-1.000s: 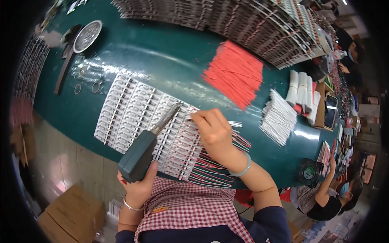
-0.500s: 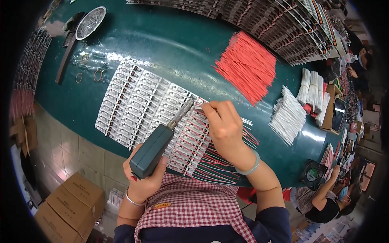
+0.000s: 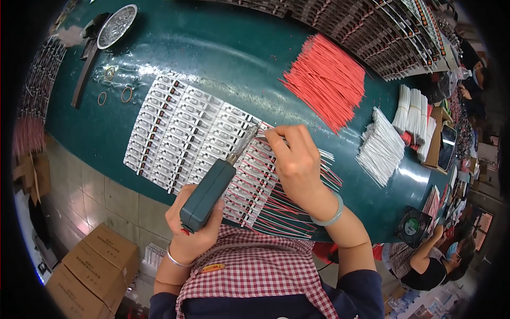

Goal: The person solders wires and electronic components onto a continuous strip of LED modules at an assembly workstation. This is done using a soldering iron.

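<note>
Two hands work: left hand grips a boxy teal soldering tool; right hand pinches thin red wire over ribbed white connectors.

an assembly workshop: green workbench covered with component rows and wire bundles.

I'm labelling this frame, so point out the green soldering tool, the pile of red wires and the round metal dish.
green soldering tool point(image 3: 206, 195), head view, middle of its body in the left hand.
pile of red wires point(image 3: 326, 80), head view, centre of the loose bundle.
round metal dish point(image 3: 117, 25), head view, centre of its bowl.
</note>
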A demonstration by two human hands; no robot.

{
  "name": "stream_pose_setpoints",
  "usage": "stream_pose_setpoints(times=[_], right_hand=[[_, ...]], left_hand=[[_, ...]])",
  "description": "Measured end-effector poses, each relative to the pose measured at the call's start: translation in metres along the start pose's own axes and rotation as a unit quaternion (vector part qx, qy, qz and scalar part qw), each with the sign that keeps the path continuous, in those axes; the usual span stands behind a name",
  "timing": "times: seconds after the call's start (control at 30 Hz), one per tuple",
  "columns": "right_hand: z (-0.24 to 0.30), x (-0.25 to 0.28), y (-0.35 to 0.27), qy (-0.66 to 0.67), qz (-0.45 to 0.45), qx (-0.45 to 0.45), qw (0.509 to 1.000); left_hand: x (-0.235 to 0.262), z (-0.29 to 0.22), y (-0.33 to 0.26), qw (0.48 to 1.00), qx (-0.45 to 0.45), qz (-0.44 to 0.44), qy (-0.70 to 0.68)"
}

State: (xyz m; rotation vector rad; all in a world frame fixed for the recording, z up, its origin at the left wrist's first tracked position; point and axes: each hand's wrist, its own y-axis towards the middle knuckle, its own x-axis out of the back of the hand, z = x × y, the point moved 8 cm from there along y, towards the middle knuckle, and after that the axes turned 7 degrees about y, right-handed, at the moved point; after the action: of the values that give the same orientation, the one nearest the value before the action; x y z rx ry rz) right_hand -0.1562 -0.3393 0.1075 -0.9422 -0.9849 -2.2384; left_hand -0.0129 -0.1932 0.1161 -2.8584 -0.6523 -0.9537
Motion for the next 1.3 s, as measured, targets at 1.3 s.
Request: stream_pose_setpoints(times=[1.3], right_hand=[[0.000,-0.001,0.001,0.006,-0.013,-0.003,1.000]], left_hand=[[-0.004,-0.009,-0.005,0.999,-0.035,-0.007,0.011]])
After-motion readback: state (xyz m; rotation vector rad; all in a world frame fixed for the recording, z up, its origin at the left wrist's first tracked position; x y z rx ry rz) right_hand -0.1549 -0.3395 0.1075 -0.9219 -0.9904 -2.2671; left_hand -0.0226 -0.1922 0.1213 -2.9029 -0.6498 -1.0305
